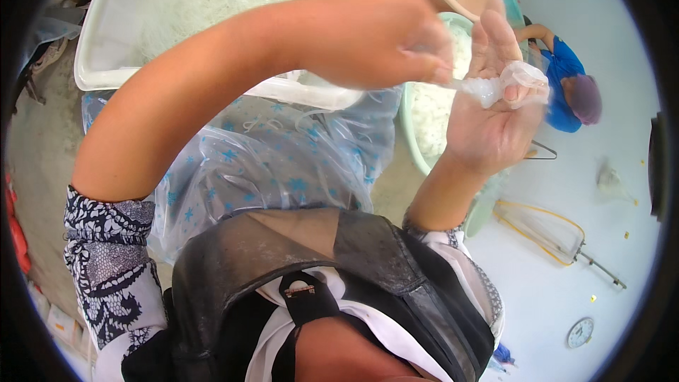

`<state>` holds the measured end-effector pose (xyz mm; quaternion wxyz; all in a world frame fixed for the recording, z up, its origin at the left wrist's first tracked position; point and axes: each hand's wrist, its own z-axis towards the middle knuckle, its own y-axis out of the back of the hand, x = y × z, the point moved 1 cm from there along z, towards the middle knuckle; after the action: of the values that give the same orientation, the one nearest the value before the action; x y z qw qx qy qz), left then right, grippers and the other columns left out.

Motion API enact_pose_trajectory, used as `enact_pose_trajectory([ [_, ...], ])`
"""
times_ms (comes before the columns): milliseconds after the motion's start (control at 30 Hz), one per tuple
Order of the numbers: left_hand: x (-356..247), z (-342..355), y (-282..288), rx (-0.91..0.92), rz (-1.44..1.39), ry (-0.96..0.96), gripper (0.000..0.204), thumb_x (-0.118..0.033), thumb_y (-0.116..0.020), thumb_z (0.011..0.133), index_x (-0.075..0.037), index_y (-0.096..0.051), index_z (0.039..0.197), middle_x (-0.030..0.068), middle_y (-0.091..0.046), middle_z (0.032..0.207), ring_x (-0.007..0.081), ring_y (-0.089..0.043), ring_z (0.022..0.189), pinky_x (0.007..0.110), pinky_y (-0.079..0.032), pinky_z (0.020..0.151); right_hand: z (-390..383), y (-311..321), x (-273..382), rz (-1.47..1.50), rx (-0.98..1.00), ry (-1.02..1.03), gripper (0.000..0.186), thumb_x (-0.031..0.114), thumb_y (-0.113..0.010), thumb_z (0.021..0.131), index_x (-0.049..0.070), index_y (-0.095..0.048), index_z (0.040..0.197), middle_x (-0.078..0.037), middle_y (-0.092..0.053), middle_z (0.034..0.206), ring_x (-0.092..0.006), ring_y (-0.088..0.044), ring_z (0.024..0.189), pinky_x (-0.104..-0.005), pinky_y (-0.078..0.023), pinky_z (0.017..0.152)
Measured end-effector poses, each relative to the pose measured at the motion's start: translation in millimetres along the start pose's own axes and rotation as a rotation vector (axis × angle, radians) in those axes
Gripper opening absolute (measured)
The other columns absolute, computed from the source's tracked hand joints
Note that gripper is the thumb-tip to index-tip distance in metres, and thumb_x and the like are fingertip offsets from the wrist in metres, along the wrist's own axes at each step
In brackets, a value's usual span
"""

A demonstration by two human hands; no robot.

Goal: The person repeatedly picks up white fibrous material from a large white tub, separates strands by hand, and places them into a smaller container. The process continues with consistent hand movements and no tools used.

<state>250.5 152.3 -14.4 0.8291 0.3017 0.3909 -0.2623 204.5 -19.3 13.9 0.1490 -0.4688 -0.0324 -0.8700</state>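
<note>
A: What lies nearest?

B: A dark apron (pixel 297 269) and patterned sleeves, then a clear plastic sheet with blue stars (pixel 283 163).

A: And the hands?

B: The right hand (pixel 495 106) is open, palm up, cradling a small clear bag of white noodles (pixel 506 86) across its fingers. The left hand (pixel 382 39) is closed, pinching the bag's left end.

A: Behind them?

B: A pale green tub (pixel 414 134) of white noodles sits just beyond the right hand; a large white tray (pixel 106 56) lies far left. Far right, a person in blue (pixel 562 81) crouches.
</note>
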Motion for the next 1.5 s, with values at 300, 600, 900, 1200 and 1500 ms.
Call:
enact_pose_trajectory([
  [300,16.6,-43.2,-24.6,-0.012,-0.026,0.351,0.029,-0.027,-0.043,0.087,-0.001,-0.056,0.083,0.0122,-0.052,0.064,0.0266,-0.050,0.059,0.039,-0.041,0.059,0.4,-18.2,-14.0,0.571,-0.234,-0.381,0.033,0.035,-0.024,0.099,0.014,-0.049,0.089,-0.004,-0.047,0.070,-0.0146,-0.039,0.054,-0.0264,-0.031,0.047],
  [600,63.5,-32.1,-27.4,-0.347,-0.174,0.666,0.028,-0.025,-0.042,0.087,-0.003,-0.050,0.071,0.0071,-0.041,0.055,0.0168,-0.038,0.048,0.032,-0.034,0.046,-39.7,74.8,-8.4,-0.970,0.143,-0.471,0.034,0.030,-0.049,0.089,0.006,-0.051,0.113,-0.015,-0.056,0.105,-0.0274,-0.047,0.092,-0.0386,-0.034,0.077],
  [900,-32.7,5.5,44.6,-0.112,-0.022,0.636,0.035,-0.033,-0.041,0.094,-0.003,-0.058,0.085,0.0040,-0.047,0.060,0.0124,-0.043,0.049,0.027,-0.034,0.044,53.7,-73.4,-72.0,-0.239,0.556,-0.469,0.029,0.025,-0.041,0.096,0.002,-0.058,0.094,-0.003,-0.055,0.068,-0.0154,-0.056,0.072,-0.0292,-0.043,0.072],
  [1200,-74.0,-107.0,138.8,0.112,0.656,0.871,0.038,-0.035,-0.038,0.095,-0.003,-0.058,0.087,0.0066,-0.050,0.063,0.0171,-0.047,0.055,0.031,-0.038,0.052,13.3,-63.4,-195.7,-0.418,0.802,-1.000,0.030,0.025,-0.039,0.093,0.006,-0.060,0.100,-0.003,-0.057,0.067,-0.0182,-0.055,0.082,-0.0343,-0.039,0.084],
  [1500,-59.1,-99.3,114.3,-0.265,0.535,0.654,0.040,-0.036,-0.036,0.096,-0.003,-0.057,0.089,0.0092,-0.053,0.066,0.0218,-0.051,0.060,0.035,-0.043,0.060,36.9,18.1,-64.5,-0.917,0.720,-0.586,0.056,0.027,-0.060,0.080,0.001,-0.043,0.126,-0.016,-0.054,0.111,-0.0263,-0.053,0.105,-0.0348,-0.041,0.089],
])
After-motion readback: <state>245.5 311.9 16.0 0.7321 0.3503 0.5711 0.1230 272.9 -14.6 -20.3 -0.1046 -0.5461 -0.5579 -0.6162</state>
